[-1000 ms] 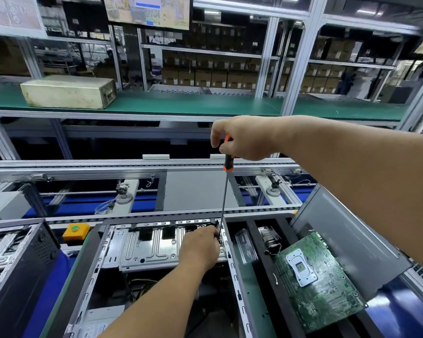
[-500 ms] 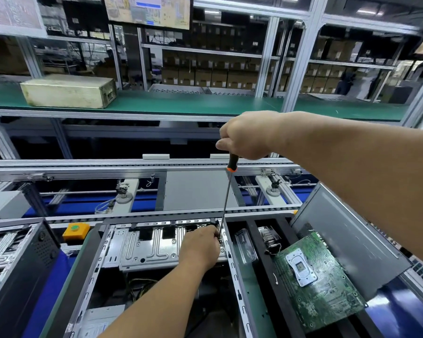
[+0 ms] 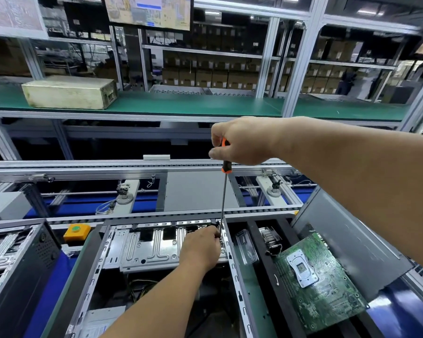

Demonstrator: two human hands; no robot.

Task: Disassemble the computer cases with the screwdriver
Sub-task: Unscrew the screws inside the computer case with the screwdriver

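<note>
Your right hand (image 3: 242, 140) grips the orange-and-black handle of the screwdriver (image 3: 224, 191), fingers curled round the top of the handle. The tool stands almost upright, with its long thin shaft running down to the far right corner of the open computer case (image 3: 156, 242) in front of you. The tip meets the case just beside the fingers of your left hand (image 3: 202, 247); the exact contact point is hidden behind those fingers.

Your left hand rests inside the case at that same far right corner, fingers curled at the lower end of the shaft. Whether they pinch the shaft or a screw cannot be told from this view.

The case lies open side up on the near work surface, showing a silver stamped metal plate (image 3: 147, 250) at its far end and dark cabling nearer to you. To the right of the case, a green circuit board (image 3: 322, 284) with a silver socket bracket lies tilted in a black tray, leaning against a grey metal panel (image 3: 352, 240). A clear plastic part (image 3: 246, 245) sits between the case and the board. To the left stands a second case (image 3: 17, 262) with a black perforated panel, and beyond it a yellow box with a green button (image 3: 76, 232). On the far green shelf, at left, rests a beige box (image 3: 69, 92).
</note>
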